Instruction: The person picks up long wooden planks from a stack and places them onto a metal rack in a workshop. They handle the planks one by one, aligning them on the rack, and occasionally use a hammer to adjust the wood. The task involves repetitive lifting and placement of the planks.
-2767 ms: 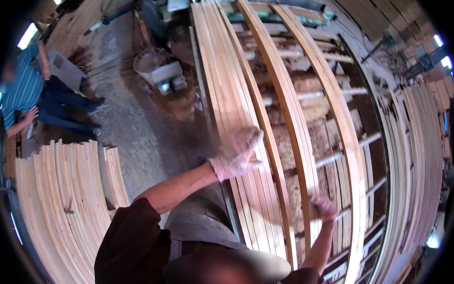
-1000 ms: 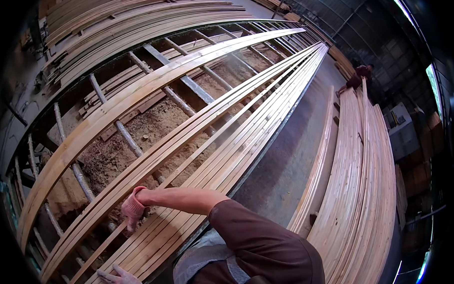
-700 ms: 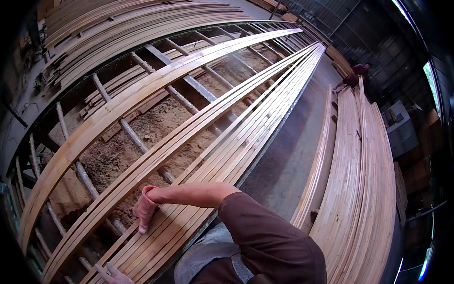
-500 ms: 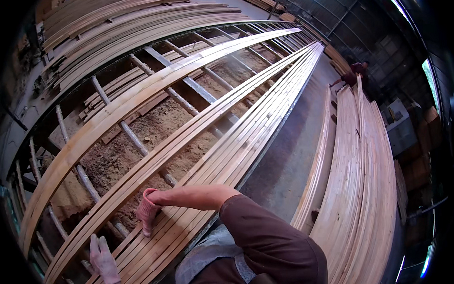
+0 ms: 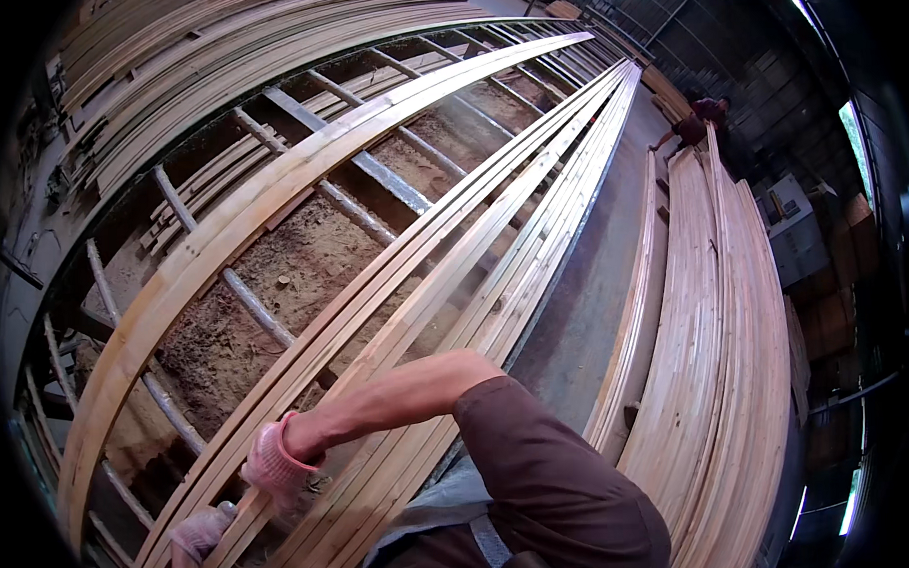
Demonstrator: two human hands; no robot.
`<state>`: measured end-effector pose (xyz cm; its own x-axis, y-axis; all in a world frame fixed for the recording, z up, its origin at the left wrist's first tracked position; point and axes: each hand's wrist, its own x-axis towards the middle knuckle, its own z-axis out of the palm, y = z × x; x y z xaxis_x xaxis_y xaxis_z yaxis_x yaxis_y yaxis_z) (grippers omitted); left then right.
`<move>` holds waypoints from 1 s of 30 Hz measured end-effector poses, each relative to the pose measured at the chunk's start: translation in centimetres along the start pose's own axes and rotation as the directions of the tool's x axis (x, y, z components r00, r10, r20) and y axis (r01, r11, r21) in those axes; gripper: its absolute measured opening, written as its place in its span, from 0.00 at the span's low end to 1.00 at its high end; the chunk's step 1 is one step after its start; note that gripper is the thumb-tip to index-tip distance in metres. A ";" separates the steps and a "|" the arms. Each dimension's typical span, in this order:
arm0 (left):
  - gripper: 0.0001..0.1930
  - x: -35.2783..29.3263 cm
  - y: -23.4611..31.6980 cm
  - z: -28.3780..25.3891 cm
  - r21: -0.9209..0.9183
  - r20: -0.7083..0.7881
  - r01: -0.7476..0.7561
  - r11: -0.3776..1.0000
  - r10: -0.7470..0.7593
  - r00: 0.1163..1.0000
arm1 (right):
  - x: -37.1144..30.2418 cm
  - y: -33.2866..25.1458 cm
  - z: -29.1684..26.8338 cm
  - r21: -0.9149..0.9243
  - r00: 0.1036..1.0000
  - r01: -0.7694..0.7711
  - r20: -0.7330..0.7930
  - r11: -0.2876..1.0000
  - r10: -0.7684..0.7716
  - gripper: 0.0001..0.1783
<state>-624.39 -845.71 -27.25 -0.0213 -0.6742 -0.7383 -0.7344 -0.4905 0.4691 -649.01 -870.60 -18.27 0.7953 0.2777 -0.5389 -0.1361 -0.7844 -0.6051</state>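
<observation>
My right hand in a pink knit glove is at 7 o'clock, fingers curled down and clamped on a long thin pale wooden strip. The strip lies in a bundle of similar slats running from 7 toward 1 o'clock over a grey metal crossbar rack with sawdust below. My left hand, also gloved, sits just below at the frame's lower edge, touching the same strip; I cannot tell if its fingers are closed. For a clean move I'd keep both hands on 1 strip only, lift it level so the far end doesn't drag or whip. A stack of finished slats lies at 3 o'clock.
</observation>
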 end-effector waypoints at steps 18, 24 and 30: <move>0.40 -1.1 10.2 8.3 0.436 -0.759 0.303 0.848 0.165 0.630 | -1.2 4.1 6.8 -0.198 0.920 -0.197 -0.376 0.960 0.112 0.26; 0.39 -0.1 6.2 6.9 0.449 -0.816 0.293 0.844 0.255 0.518 | -4.2 0.7 6.6 -0.253 0.533 -0.040 -0.824 0.967 -0.194 0.15; 0.39 1.1 7.2 8.2 0.414 -0.855 0.512 0.753 0.128 0.503 | -4.7 2.1 9.6 0.016 0.988 -0.139 -0.059 0.990 0.139 0.37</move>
<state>-635.23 -845.46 -28.69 0.4750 -0.8739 0.1036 -0.8445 -0.4857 -0.2257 -658.73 -868.18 -22.64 0.8017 0.1327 -0.5828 -0.2546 -0.8064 -0.5337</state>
